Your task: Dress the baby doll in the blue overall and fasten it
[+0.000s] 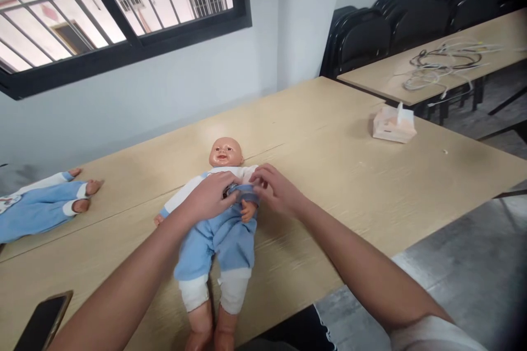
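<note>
Doll (218, 214) lies on its back mid-counter (337, 175), head toward the far edge, legs over the near edge. Left hand (212, 197) and right hand (278, 191) both rest on its chest, side by side, fingers pinching the clothing there. Second doll (41, 203) lies at the left edge, feet pointing inward. Phone (41, 321) sits at the near left corner. Tissue box (394, 123) near the far right corner. Behind it, another counter (506, 24) carries cables (444, 63), chairs (411, 22) beyond.

No readable text — no labels, brands, numbers — anywhere.
</note>
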A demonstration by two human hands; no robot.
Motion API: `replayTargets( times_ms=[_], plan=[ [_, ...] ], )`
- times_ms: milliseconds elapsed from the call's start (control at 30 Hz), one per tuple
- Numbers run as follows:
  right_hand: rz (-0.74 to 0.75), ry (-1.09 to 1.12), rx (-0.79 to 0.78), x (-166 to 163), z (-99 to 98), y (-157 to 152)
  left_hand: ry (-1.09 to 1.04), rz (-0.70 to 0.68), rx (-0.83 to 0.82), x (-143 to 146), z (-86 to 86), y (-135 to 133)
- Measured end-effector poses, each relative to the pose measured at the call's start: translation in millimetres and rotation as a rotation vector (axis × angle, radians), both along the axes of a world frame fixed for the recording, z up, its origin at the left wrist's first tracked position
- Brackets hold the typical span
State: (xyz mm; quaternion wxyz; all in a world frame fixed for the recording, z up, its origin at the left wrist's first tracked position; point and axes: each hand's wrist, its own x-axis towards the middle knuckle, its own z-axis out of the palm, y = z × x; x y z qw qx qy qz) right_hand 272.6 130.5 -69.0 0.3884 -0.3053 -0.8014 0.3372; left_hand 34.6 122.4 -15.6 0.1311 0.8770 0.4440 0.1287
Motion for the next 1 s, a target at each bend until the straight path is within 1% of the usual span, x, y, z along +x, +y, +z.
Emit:
replayTargets(
  times_ms=[67,100,133,167,200,300,333,367,400,467,500,567,600,667,733,800,833,900,1000],
  plan=[
    [0.086,-0.128,0.236,2,2.6,-8,-0.073,0.009,-0.029,-3,-1.6,-2],
    [0.134,-0.198,0.311,0,2.1,-12,-0.107,0.019,-0.043,-5,-1.7,-2],
    [0.154,-0.253,0.346,-3,0.1,-16,-0.138,0.034,-0.056,-6,-1.4,-3],
    [0.132,-0.28,0.338,-8,-3.1,-19,-0.164,0.05,-0.068,-7,-0.6,-4],
    [0.06,-0.276,0.288,-14,-7.2,-22,-0.184,0.064,-0.075,-8,0.7,-5],
    [-0.302,-0.142,-0.01,-33,-19.2,-26,-0.213,0.062,-0.019,-7,5.7,-12],
    [-0.397,-0.09,-0.091,-38,-21.5,-26,-0.208,0.041,0.021,-8,7.2,-15],
    [-0.452,-0.052,-0.126,-41,-22.5,-25,-0.195,0.011,0.058,-8,8.4,-18],
    [-0.467,-0.03,-0.11,-42,-22.4,-25,-0.174,-0.022,0.083,-9,9.0,-20],
    [-0.408,-0.023,0.031,-39,-19.6,-25,-0.138,-0.068,0.076,-14,8.9,-24],
    [-0.353,-0.026,0.114,-36,-17.7,-25,-0.142,-0.059,0.042,-17,8.2,-25],
    [-0.24,-0.02,0.23,-31,-14.6,-26,-0.211,0.014,-0.066,-24,6.6,-25],
    [-0.199,-0.007,0.253,-30,-13.8,-26,-0.266,0.057,-0.133,-27,5.9,-24],
    [-0.163,0.031,0.239,-28,-13.4,-27,-0.381,0.109,-0.263,-31,5.8,-22],
    [-0.162,0.079,0.17,-29,-13.8,-26,-0.484,0.125,-0.368,-31,7.4,-21],
    [-0.194,0.125,0.099,-31,-13.4,-25,-0.581,0.158,-0.459,-26,10.7,-19],
    [-0.215,0.135,0.091,-31,-12.9,-25,-0.628,0.182,-0.51,-22,12.8,-18],
    [-0.242,0.106,0.159,-32,-11.4,-27,-0.708,0.237,-0.609,-14,17.2,-15],
    [-0.273,-0.013,0.344,-33,-10.5,-30,-0.743,0.308,-0.687,-4,22.6,-6]
  ],
)
